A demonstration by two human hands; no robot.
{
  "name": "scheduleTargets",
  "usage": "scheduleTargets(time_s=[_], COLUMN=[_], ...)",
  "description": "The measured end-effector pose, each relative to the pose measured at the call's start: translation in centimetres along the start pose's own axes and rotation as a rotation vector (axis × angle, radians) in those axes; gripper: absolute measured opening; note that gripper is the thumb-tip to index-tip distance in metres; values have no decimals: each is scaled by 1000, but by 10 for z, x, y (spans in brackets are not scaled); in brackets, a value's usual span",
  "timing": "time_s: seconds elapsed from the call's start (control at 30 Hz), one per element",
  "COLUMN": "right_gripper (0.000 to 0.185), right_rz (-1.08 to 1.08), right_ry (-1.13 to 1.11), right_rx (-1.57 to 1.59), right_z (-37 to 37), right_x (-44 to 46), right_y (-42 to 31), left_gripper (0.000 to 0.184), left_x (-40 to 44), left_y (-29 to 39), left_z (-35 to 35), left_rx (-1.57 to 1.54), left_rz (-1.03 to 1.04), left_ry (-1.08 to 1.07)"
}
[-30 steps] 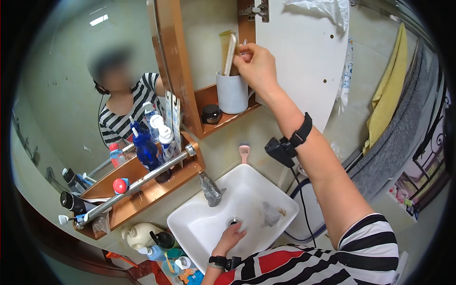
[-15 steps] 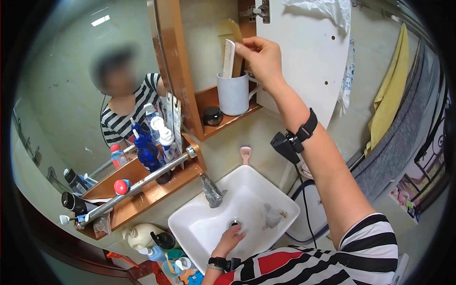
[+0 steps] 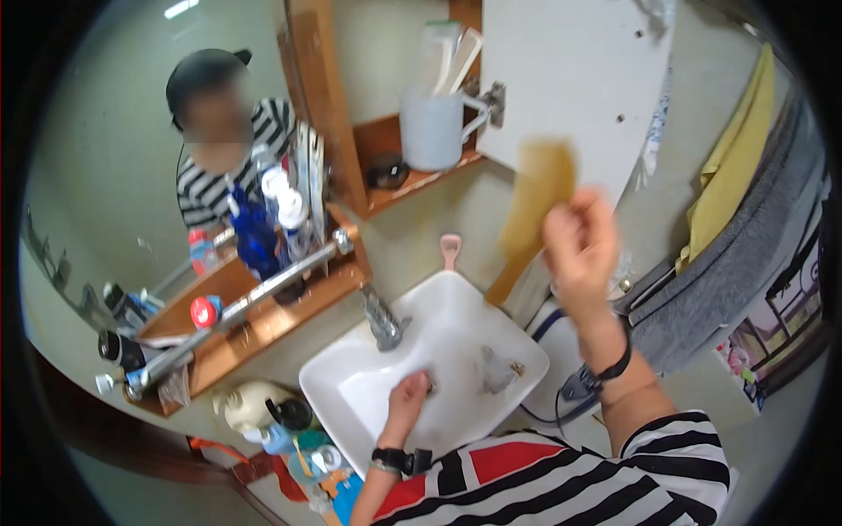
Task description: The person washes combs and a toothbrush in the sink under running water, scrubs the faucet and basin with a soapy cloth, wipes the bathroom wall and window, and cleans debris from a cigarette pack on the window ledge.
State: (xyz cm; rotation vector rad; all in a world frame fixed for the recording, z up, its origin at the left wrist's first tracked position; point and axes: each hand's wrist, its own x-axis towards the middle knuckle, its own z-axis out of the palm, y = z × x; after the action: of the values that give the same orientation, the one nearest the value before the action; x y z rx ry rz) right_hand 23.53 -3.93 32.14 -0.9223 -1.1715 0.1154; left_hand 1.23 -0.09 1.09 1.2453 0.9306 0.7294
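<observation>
My right hand (image 3: pixel 581 250) grips a long yellow-brown comb (image 3: pixel 532 197), smeared by motion, in the air right of the open cabinet. The comb hangs tilted, its lower end over the sink's back edge. My left hand (image 3: pixel 408 403) is low over the white sink (image 3: pixel 342 403), close to the drain, with its fingers curled. Whatever those fingers may hold is hidden. A pale grey mug (image 3: pixel 430 131) stands on the cabinet shelf with a white comb (image 3: pixel 463 61) and other upright items in it.
The white cabinet door (image 3: pixel 561 88) stands open. A faucet (image 3: pixel 381 320) juts over the sink. Left of it, a wooden shelf (image 3: pixel 237 351) with a metal rail holds several bottles below the mirror (image 3: pixel 114 175). Towels (image 3: pixel 710 228) hang at the right.
My right hand has lifted the yellow-brown comb out of the mug and brought it down and right. My left hand has shifted slightly up and left, and its fingers are now curled.
</observation>
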Motion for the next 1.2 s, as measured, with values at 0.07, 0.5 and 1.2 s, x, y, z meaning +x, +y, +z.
scheduleTargets(time_s=[0.07, 0.5, 1.2], right_gripper=[9, 25, 13], right_rz=[367, -133, 185], right_ry=[-120, -405, -625], right_rx=[92, -421, -313], right_z=[3, 77, 91], right_x=[-64, -159, -161], right_y=[66, 178, 199], left_gripper=[50, 39, 38], left_x=[-3, -15, 2], left_y=[15, 20, 8], left_z=[-1, 1, 9], left_rx=[-57, -547, -913], left_rz=[-32, -232, -226], left_ry=[-39, -62, 18])
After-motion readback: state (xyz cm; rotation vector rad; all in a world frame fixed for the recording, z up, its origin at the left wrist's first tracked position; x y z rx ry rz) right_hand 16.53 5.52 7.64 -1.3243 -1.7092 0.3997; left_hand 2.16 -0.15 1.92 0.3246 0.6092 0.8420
